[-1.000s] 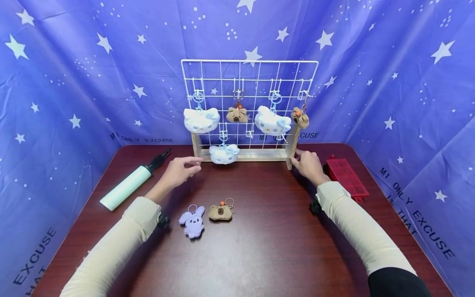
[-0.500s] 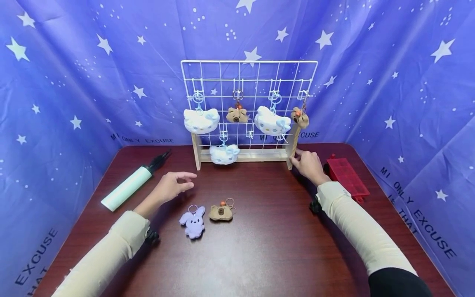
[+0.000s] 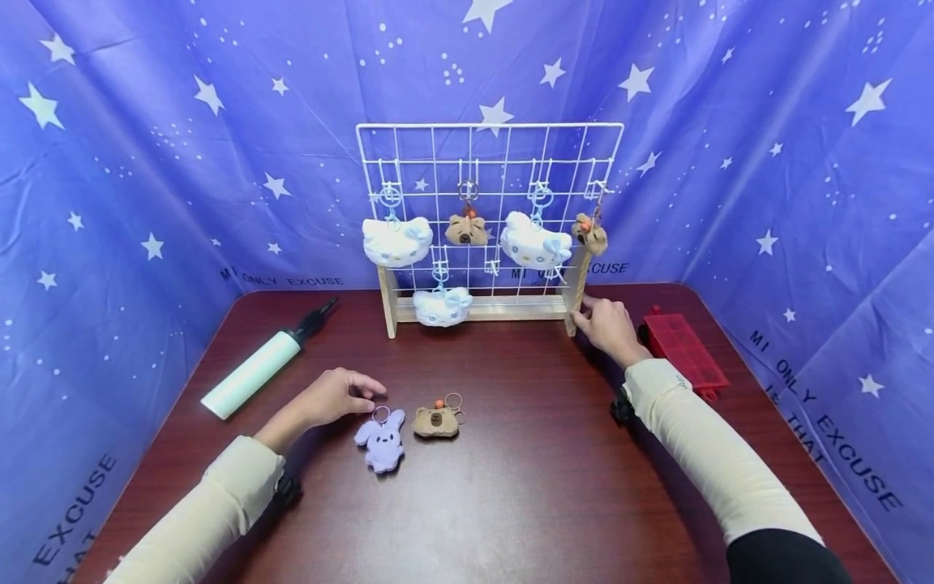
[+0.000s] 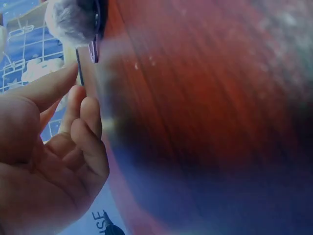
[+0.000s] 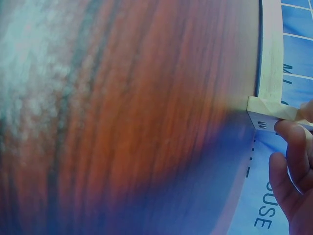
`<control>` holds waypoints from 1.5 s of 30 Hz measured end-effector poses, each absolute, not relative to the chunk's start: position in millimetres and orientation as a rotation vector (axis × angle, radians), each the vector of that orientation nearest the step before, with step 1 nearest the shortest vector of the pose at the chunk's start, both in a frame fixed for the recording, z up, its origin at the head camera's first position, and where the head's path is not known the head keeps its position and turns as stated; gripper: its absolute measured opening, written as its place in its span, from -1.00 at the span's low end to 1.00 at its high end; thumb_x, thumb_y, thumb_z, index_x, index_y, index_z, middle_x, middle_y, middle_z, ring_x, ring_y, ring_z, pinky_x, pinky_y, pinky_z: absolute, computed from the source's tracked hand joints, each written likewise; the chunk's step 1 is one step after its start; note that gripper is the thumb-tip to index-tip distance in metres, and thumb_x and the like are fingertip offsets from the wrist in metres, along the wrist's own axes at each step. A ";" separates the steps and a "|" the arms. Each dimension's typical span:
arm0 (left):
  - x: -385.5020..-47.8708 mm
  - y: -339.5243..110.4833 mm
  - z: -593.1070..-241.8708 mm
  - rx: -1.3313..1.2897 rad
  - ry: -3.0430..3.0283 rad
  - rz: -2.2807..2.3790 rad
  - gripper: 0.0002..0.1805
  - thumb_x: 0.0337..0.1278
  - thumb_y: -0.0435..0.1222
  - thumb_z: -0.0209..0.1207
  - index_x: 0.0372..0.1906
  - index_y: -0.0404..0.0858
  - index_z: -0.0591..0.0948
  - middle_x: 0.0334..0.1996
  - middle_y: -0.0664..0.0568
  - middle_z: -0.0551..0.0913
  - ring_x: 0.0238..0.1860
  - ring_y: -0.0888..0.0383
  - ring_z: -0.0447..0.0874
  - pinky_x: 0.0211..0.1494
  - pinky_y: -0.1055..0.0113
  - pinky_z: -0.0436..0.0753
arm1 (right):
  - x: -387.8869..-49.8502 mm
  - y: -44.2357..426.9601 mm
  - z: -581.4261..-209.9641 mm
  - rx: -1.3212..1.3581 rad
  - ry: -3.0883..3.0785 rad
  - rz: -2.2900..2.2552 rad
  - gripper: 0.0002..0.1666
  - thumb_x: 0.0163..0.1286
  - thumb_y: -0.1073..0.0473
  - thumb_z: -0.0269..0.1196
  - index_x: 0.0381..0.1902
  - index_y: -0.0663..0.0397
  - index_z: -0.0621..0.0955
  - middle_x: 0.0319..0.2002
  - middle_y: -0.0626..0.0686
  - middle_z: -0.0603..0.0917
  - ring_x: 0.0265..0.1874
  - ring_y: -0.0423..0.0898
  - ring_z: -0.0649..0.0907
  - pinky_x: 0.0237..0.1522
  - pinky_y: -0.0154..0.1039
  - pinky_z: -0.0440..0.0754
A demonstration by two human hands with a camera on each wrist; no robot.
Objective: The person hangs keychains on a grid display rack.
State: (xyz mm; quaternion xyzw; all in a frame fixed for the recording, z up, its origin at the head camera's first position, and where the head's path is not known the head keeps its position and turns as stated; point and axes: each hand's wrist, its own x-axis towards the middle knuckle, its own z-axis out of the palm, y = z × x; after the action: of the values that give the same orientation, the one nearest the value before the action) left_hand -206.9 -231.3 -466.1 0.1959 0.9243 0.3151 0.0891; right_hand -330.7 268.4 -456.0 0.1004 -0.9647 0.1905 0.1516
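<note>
Evidently the step in hand was picking up the lavender rabbit keychain (image 3: pixel 383 448), which lay face up on the wood-grain table (image 3: pixel 525 503), near the tan capybara keychain (image 3: pixel 436 422). The left hand (image 3: pixel 332 397) hung just beside the rabbit's metal ring (image 3: pixel 382 408), fingers loosely extended, holding nothing; the next move seemed to call for a pinch there. The right hand (image 3: pixel 609 324) pinched the right wooden leg (image 3: pixel 575 315) of the white wire-grid rack (image 3: pixel 489 126), presumably steadying it. Black capitals on the starry blue curtain (image 3: pixel 233 154) read "MI ONLY EXCUSE" and "THAT".
</note>
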 end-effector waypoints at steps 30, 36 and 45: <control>-201.7 -228.5 -467.1 0.787 2.751 0.855 -0.77 -0.07 -0.42 0.47 -0.28 -0.07 0.76 -0.46 0.20 0.65 -0.33 0.29 0.56 -0.24 0.47 0.52 | -330.3 268.0 -456.5 0.276 -2.758 0.543 -0.47 0.41 0.03 0.29 0.27 0.12 0.63 -0.41 0.13 0.82 -0.27 0.29 0.76 -0.14 0.23 0.66; -202.6 -229.0 -466.9 0.750 2.765 0.860 -0.78 -0.05 -0.33 0.50 -0.40 -0.03 0.66 -0.52 0.29 0.64 -0.40 0.36 0.54 -0.25 0.45 0.51 | -329.7 267.6 -456.0 0.271 -2.758 0.556 -0.47 0.41 0.03 0.30 0.27 0.11 0.63 -0.41 0.14 0.83 -0.25 0.30 0.75 -0.14 0.24 0.66; -204.2 -232.4 -466.0 0.722 2.738 0.893 -0.82 0.05 -0.37 0.43 -0.41 -0.04 0.67 -0.53 0.28 0.68 -0.44 0.41 0.54 -0.28 0.46 0.52 | -329.1 267.2 -455.4 0.276 -2.753 0.573 -0.50 0.41 0.04 0.29 0.24 0.09 0.66 -0.40 0.13 0.83 -0.25 0.30 0.76 -0.15 0.24 0.66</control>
State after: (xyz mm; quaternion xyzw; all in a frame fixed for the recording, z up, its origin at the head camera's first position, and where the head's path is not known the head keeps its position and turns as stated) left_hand -204.2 -232.4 -466.0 0.2423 0.9187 0.2996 0.0864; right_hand -329.1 267.2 -455.4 0.0963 -0.9622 0.2002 0.1573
